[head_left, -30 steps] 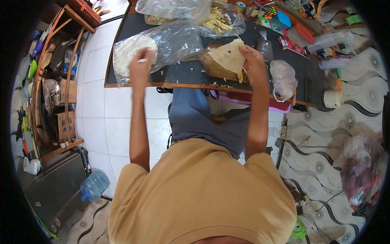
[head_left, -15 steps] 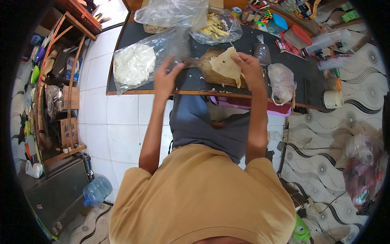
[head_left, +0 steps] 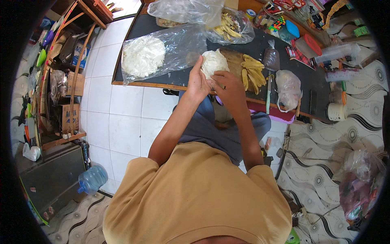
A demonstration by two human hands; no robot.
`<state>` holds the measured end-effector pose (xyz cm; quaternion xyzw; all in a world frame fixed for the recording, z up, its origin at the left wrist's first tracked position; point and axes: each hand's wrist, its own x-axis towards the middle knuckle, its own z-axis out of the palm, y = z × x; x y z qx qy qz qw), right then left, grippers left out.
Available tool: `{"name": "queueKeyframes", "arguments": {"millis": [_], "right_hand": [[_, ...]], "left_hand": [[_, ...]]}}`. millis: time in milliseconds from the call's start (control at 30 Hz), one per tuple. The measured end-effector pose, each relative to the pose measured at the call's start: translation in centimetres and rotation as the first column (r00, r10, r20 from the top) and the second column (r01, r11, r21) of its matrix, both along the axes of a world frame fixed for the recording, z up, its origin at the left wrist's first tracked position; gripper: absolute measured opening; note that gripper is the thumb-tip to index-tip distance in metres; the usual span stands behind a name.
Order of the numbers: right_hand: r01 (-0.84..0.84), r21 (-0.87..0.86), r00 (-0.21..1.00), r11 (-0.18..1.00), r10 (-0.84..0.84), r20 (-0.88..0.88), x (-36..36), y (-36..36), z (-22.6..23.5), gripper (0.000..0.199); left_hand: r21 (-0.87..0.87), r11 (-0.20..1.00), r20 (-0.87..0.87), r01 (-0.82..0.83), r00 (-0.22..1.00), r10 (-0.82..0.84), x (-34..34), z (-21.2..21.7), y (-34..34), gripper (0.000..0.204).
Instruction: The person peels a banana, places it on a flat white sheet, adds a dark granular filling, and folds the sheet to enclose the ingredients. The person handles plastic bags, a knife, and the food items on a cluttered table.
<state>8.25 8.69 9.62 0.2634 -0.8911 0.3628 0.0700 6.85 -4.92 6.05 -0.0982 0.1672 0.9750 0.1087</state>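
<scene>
I've got left hand (head_left: pixel 197 85) and right hand (head_left: pixel 229 87) gripping the white sheet (head_left: pixel 215 64); yellow strips (head_left: pixel 252 73) at right seem yet unused.

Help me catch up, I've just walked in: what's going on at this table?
Someone in a tan shirt has a soft-looking white piece by the front edge of the dark table. The left grip holds it from the left; the right grip is at its lower right edge. Yellow strips lie to the right, by a wooden board. A round white mass lies farther left, with clear plastic.
</scene>
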Motion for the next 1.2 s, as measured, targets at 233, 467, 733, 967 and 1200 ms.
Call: {"name": "queueKeyframes", "arguments": {"millis": [233,467,733,967,1200], "right_hand": [[0.138,-0.344,0.964,0.929,-0.046,0.261,-1.3,0.7,-1.4,0.021],[0.433,-0.595,0.828,0.678,-0.038,0.559,-3.6,2.6,-2.2,0.024],[0.533,-0.664,0.789,0.524,-0.026,0.613,-4.7,3.3,-1.1,0.024],[0.350,-0.575,0.878,0.739,-0.046,0.476,-5.0,3.8,-0.9,0.023],[0.548,-0.645,0.821,0.533,-0.191,0.539,-5.6,4.7,-2.2,0.028]], "left_hand": [[-0.024,0.998,-0.049,-0.050,0.998,0.049,-0.2,0.1,0.5,0.045],[-0.136,0.991,-0.053,-0.016,0.999,0.009,-0.3,-0.8,-0.1,0.040],[-0.147,0.989,-0.120,0.002,0.993,-0.020,-0.1,-0.3,-0.9,0.041],[-0.279,0.955,0.104,0.104,0.992,-0.078,-1.1,-2.5,0.2,0.036],[-0.349,0.933,0.136,-0.088,0.980,0.144,-0.9,-0.7,0.5,0.030]]}}
